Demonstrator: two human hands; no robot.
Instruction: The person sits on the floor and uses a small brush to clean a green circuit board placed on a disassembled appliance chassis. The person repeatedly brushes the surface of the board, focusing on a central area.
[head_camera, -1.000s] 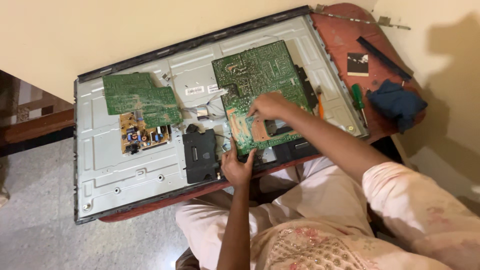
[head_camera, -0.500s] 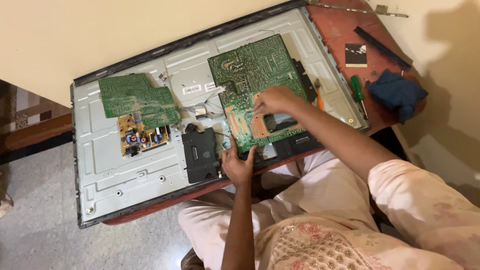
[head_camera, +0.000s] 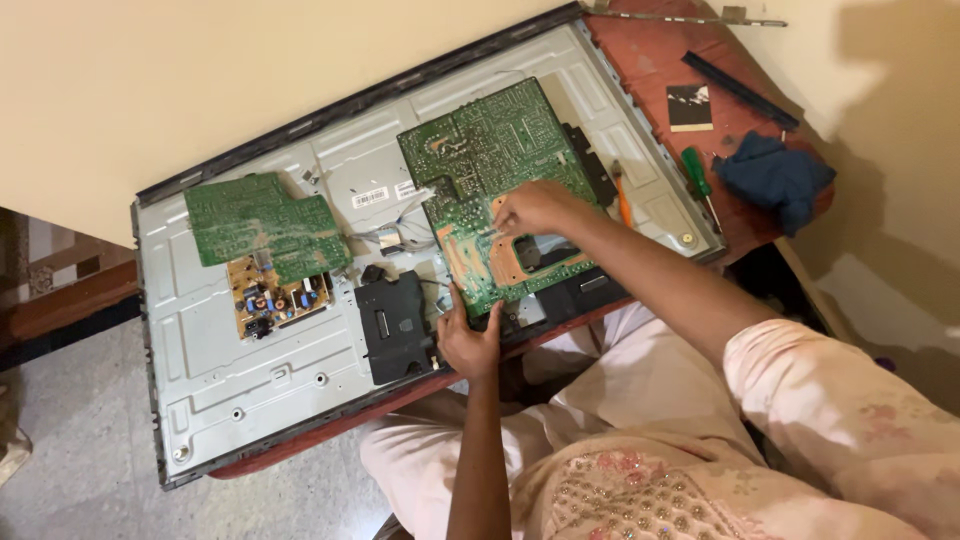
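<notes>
The big board (head_camera: 500, 190), green with a tan patch, lies on the grey panel (head_camera: 300, 370) of an opened flat screen that rests on the red desk (head_camera: 650, 50). The left hand (head_camera: 470, 340) grips the board's near edge: its thumb lies on top of the board, and the fingers (head_camera: 492, 322) curl at the rim, clamped on it. The right hand (head_camera: 535, 207) rests on top of the board, near its middle, fingers (head_camera: 503, 222) bunched together and pointing down at the tan patch; whether they pinch anything cannot be told. The board stretches away from both hands toward the wall.

Left of the left fingers sits a black box (head_camera: 395, 325), and farther left a small board (head_camera: 262, 230). Right of the right fingers lie a green screwdriver (head_camera: 697, 175) and a blue cloth (head_camera: 775, 175).
</notes>
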